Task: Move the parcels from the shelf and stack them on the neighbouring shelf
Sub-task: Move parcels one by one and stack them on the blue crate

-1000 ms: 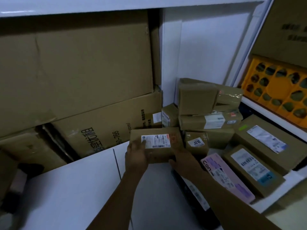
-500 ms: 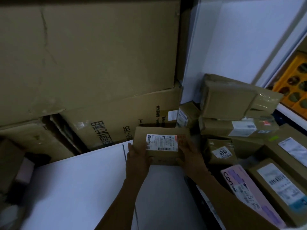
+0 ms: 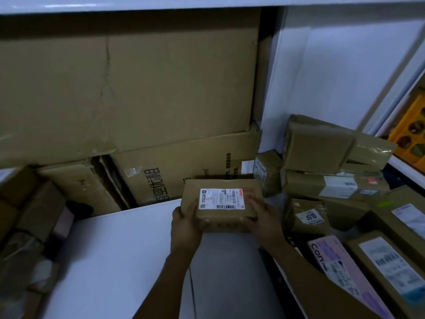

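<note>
White shelf board (image 3: 110,261) fills the lower left of the view, and its back edge is lined with big cardboard cartons (image 3: 138,88) stacked up to the shelf above; the lower carton (image 3: 184,166) has dark printed characters on its face. Near the back edge of this board, just in front of the printed carton, a brown parcel (image 3: 220,206) lies flat between both hands with its white shipping label facing up and a red sticker beside the label. The left hand (image 3: 186,229) grasps the parcel's left end, thumb on top and fingers curled underneath. The right hand (image 3: 264,219) grasps the right end, its fingers lying over the top near the red sticker. Whether the parcel's underside touches the board cannot be told. Past the board's right edge, beyond a white upright panel (image 3: 333,77), the neighbouring shelf carries a pile of parcels: a taped brown one (image 3: 322,143) on top of the stack, a small one marked 3018 (image 3: 308,215) lower down, a pink box (image 3: 340,268) toward the front edge, and a brown labelled parcel (image 3: 386,268) just beside it. An orange crate (image 3: 411,127) sits at the far right, on a higher level
</note>
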